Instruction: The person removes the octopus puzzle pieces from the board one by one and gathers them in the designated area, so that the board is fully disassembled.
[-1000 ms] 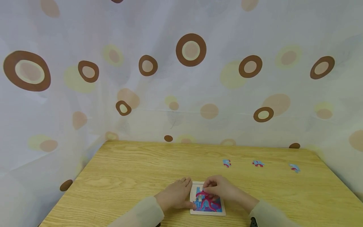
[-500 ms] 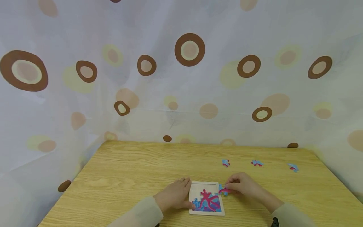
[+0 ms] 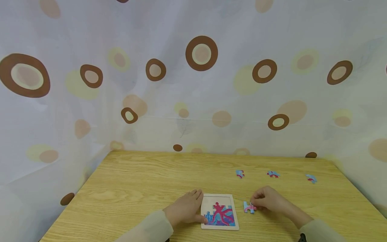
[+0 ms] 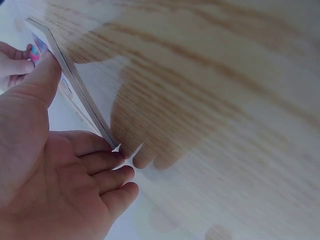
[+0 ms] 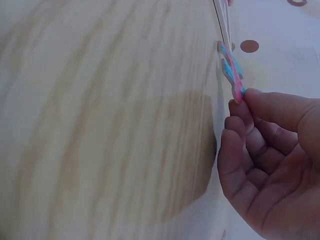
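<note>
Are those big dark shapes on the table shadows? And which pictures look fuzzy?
Left wrist: yes, a finger-tipped shadow lies on the table, with a pale haze over the picture; right wrist: a broad shadow, and soft, blurry wood grain; head: crisper, though the loose puzzle pieces look too small for fine detail.

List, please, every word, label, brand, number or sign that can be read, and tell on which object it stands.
None can be read in any view. The puzzle board, the puzzle piece in the right hand and the backdrop show no legible lettering, only coloured shapes.
</note>
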`<action>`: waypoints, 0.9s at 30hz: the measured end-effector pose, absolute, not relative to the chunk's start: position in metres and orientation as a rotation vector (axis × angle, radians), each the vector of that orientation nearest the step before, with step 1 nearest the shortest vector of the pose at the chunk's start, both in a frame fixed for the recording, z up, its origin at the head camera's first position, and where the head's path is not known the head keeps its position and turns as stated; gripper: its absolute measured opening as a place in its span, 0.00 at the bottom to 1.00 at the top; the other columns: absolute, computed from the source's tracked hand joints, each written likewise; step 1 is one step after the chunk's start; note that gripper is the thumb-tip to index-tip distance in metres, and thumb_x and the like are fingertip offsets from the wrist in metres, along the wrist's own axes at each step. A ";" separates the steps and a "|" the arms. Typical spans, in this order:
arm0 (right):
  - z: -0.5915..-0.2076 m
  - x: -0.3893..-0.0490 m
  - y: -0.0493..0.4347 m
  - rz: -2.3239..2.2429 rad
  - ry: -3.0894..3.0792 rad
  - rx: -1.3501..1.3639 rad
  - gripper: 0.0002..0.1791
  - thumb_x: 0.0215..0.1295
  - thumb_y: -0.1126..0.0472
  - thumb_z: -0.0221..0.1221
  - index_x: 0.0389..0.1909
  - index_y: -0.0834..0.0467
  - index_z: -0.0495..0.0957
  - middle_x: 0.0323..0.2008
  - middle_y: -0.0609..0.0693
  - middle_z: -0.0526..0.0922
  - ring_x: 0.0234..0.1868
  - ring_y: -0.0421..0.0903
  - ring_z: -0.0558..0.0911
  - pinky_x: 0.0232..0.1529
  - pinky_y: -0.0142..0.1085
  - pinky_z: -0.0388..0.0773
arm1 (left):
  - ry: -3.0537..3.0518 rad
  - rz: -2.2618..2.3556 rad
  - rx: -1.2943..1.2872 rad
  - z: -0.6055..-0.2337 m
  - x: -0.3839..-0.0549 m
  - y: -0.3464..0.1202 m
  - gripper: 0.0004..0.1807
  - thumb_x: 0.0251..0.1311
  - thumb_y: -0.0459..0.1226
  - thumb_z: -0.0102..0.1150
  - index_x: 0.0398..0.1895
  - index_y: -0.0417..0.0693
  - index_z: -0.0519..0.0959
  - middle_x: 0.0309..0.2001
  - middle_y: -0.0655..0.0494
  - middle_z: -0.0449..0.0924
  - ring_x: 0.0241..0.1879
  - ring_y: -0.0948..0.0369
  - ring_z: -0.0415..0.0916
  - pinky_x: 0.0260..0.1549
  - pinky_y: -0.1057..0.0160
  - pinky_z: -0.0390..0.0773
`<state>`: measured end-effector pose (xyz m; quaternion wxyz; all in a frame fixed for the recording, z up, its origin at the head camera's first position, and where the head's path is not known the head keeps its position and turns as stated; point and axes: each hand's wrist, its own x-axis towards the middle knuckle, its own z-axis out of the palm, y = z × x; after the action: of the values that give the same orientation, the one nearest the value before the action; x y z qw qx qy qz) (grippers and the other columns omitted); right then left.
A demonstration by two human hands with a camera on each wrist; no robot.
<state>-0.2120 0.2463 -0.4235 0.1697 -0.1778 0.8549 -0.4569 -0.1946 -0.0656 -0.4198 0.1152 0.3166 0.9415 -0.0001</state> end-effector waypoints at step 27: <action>-0.407 -0.218 0.219 -1.274 2.454 -0.625 0.11 0.62 0.63 0.59 0.38 0.68 0.79 0.27 0.51 0.78 0.22 0.43 0.73 0.20 0.33 0.74 | 2.748 -0.011 0.929 -0.417 -0.195 -0.066 0.47 0.54 0.63 0.49 0.68 0.40 0.57 0.68 0.48 0.55 0.66 0.55 0.52 0.62 0.62 0.55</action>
<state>-0.2176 0.2192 -0.4071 0.1528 -0.2180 0.8555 -0.4442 -0.1947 -0.0657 -0.4168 0.1202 0.3179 0.9405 -0.0037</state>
